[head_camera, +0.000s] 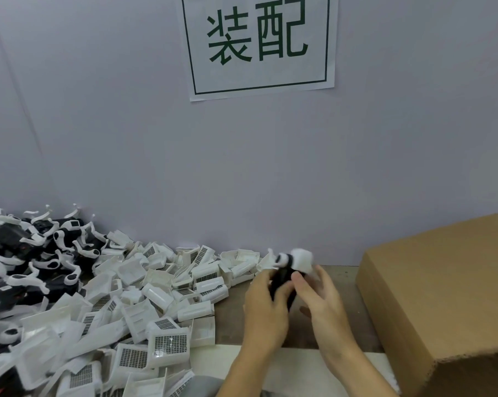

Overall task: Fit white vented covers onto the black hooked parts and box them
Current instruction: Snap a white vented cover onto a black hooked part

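Above the counter (pixel 230 319), a little right of centre, I see both hands holding one black hooked part (pixel 282 279) between them. My left hand (pixel 266 306) wraps it from the left, fingers (pixel 260 282) curled round the dark body. My right hand (pixel 322 299) meets it from the other side: the thumb presses on the black body, while the other fingers are only loosely bent and spread behind it. Motion blur keeps me from telling how firmly they grip. A white vented cover (pixel 300 260) sits at the far upper end of the part, blurred, so I cannot tell whether it is fully seated.

Left of the hands, a heap of loose white covers (pixel 144 305) spreads across the counter to the near edge. Behind it, at far left, lies a pile of black hooked parts with white clips (pixel 27 253), against the wall (pixel 127 138). A cardboard box (pixel 442 296) stands at right, just beside my right hand. A paper sign (pixel 259 44) with green characters is on the wall above.
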`<state>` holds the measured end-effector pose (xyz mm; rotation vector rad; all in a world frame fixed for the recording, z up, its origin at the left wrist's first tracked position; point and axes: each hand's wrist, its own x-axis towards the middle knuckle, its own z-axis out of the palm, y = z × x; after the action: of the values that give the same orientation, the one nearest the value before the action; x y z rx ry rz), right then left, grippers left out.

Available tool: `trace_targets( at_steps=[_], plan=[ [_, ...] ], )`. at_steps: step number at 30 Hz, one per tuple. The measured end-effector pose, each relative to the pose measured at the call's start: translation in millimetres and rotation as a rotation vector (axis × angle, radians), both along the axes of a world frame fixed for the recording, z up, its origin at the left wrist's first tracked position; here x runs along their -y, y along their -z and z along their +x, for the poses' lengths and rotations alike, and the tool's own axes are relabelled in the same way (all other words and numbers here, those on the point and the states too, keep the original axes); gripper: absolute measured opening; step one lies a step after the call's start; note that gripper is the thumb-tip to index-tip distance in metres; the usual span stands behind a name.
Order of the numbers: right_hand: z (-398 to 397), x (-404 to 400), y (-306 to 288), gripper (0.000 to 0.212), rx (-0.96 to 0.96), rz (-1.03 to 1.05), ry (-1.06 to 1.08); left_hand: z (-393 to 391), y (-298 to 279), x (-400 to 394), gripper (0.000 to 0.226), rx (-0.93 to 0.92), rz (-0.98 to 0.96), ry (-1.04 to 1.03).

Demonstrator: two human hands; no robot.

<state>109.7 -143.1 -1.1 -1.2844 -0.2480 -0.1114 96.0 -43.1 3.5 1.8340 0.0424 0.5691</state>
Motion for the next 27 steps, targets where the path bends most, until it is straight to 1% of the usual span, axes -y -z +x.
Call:
trace_targets(
  at_steps=[1, 2, 3, 4, 5, 6, 7, 8, 10, 12, 14, 16, 19, 21, 23, 25, 27],
  plan=[
    [0, 0, 2, 0.026, -0.022, -0.001, 0.007, 0, -4, -1, 0.012, -0.006, -0.145, -0.067],
    [1, 1, 2, 0.027, -0.045, -0.009, 0.031, -1, -7, -4, 0.015, -0.025, -0.316, -0.127],
    [3, 2, 3, 0.032, -0.067, -0.021, 0.061, -1, -10, -8, 0.023, -0.073, -0.541, -0.136],
    [4, 3, 3, 0.035, -0.095, -0.044, 0.089, 0, -12, -13, 0.034, -0.12, -0.781, -0.065],
    [6, 4, 4, 0.033, -0.118, -0.072, 0.106, 0, -14, -18, 0.043, -0.154, -0.974, 0.033],
    [6, 3, 3, 0.029, -0.138, -0.103, 0.112, 0, -15, -22, 0.049, -0.161, -1.072, 0.113],
    [7, 3, 4, 0.024, -0.158, -0.133, 0.102, -1, -16, -24, 0.049, -0.159, -1.063, 0.165],
    [7, 1, 4, 0.02, -0.181, -0.158, 0.082, -2, -16, -23, 0.049, -0.158, -1.018, 0.165],
    [7, -2, 5, 0.015, -0.225, -0.192, 0.025, -1, -15, -20, 0.049, -0.153, -0.948, 0.108],
    [5, -5, 6, 0.013, -0.256, -0.2, -0.017, 0, -14, -18, 0.049, -0.15, -0.968, 0.106],
    [4, -6, 6, 0.017, -0.278, -0.176, -0.056, 1, -14, -19, 0.051, -0.137, -1.012, 0.166],
    [3, -7, 5, 0.024, -0.301, -0.118, -0.115, -1, -16, -20, 0.054, -0.111, -1.013, 0.224],
    [0, -7, 1, 0.034, -0.313, -0.048, -0.219, -1, -17, -19, 0.054, -0.073, -1.017, 0.23],
    [-4, -7, -4, 0.03, -0.277, -0.026, -0.269, 1, -16, -20, 0.052, -0.1, -1.048, 0.241],
    [-7, -6, -6, 0.023, -0.233, -0.027, -0.289, 0, -15, -21, 0.051, -0.182, -1.061, 0.28],
    [-9, -6, -6, 0.022, -0.202, -0.046, -0.307, -3, -14, -21, 0.053, -0.266, -1.015, 0.336],
    [-10, -8, -5, 0.017, -0.214, -0.075, -0.304, -5, -14, -18, 0.053, -0.297, -0.961, 0.333]
  ],
)
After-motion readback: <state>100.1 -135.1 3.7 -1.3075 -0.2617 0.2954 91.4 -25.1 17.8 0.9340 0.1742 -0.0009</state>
